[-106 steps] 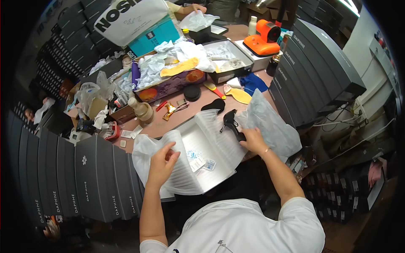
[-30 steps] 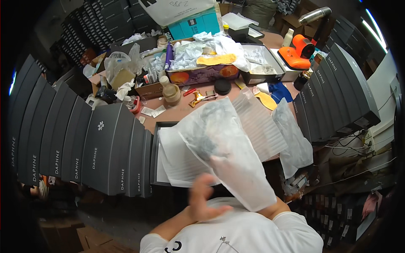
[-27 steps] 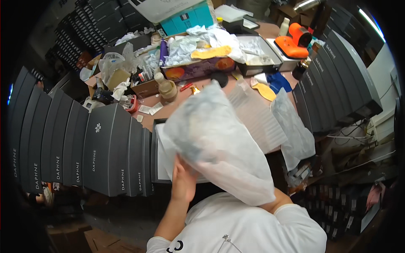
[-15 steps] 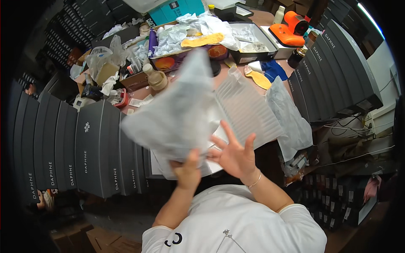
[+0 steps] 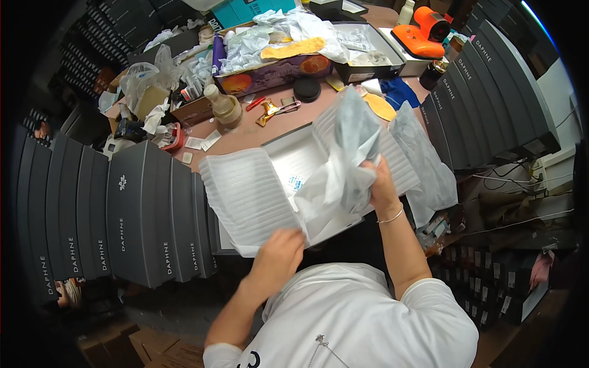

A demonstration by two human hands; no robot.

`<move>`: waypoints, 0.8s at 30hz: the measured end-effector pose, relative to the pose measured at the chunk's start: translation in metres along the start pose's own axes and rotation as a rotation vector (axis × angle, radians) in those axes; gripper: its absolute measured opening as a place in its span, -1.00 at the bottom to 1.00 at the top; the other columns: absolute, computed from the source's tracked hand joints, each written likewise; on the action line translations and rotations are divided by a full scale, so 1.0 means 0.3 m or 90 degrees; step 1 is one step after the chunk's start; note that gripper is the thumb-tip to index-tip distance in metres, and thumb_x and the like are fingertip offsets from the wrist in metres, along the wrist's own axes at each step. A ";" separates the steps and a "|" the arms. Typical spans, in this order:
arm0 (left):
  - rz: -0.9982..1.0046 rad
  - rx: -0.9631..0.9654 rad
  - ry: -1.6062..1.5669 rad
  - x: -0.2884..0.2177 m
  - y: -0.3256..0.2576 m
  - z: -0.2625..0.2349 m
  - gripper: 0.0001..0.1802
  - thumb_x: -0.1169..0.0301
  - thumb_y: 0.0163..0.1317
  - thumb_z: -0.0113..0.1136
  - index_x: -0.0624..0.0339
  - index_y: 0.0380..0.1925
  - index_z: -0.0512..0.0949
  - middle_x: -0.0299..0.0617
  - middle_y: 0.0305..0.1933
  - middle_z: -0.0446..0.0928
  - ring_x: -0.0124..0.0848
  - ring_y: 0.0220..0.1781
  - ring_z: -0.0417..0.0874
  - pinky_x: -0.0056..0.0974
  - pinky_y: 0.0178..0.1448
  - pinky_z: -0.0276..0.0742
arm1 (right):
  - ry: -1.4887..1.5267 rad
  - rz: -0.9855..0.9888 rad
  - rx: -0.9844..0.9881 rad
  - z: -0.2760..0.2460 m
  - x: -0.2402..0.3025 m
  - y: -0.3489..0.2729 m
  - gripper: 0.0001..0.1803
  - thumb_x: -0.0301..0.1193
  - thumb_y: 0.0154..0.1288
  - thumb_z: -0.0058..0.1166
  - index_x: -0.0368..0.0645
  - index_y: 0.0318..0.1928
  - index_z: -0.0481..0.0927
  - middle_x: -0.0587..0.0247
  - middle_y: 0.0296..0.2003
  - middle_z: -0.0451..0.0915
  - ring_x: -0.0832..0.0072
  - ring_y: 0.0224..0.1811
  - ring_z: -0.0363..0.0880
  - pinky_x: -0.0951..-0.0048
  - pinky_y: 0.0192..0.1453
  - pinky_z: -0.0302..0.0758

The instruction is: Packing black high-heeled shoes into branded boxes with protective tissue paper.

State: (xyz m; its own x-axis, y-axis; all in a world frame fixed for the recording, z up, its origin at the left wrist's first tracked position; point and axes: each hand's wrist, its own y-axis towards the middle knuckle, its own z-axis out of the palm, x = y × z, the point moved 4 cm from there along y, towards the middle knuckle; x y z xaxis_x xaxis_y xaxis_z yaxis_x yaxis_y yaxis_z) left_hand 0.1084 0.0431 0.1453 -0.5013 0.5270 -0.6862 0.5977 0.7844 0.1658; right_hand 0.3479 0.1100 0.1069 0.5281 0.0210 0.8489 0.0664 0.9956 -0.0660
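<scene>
A translucent bag (image 5: 334, 184) with something greyish inside hangs over an open shoe box. My right hand (image 5: 384, 187) is wrapped round the bag's right side, fingers partly hidden by it. Low at the front, my left hand (image 5: 281, 254) is closed, its fingertips at the bag's loose lower corner. White shows on the box's inside (image 5: 285, 156), with a small blue print. Ribbed white wrapping sheet (image 5: 236, 190) spreads out over the box's left side, and more of it lies on the right under the bag. What exactly the bag holds is hidden.
Stacked dark shoe boxes stand left (image 5: 138, 214) and right (image 5: 491, 110). Behind are a purple carton (image 5: 264, 78) full of crumpled paper, a beige bottle (image 5: 224, 110), a black round lid (image 5: 307, 89) and yellow insoles (image 5: 380, 107). Another translucent bag (image 5: 426, 178) droops over the right edge.
The bag has swung from the left to the right, over the box. My right hand, spread before, now grips it; my left hand has dropped to its lower corner. The left wrapping sheet is uncovered.
</scene>
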 end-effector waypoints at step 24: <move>-0.358 0.296 -0.246 0.145 -0.276 -0.122 -0.80 0.38 0.16 0.20 0.33 -0.40 0.64 -0.07 -0.42 0.65 -0.32 -0.41 0.67 -0.34 -0.26 0.54 | -0.931 0.108 0.454 0.042 -0.517 -0.004 -0.67 -0.28 0.15 0.13 -0.33 -0.22 0.62 -0.17 -0.15 0.60 -0.01 -0.12 0.60 0.15 -0.03 0.51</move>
State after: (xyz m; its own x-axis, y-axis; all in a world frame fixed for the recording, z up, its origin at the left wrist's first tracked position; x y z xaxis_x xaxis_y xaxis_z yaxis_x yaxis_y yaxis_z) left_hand 0.0141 0.0132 0.1277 -0.6027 -0.1198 -0.7889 0.5627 0.6372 -0.5267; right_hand 0.2553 0.1067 -0.0182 -0.7443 -0.2221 0.6298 -0.5065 0.8023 -0.3157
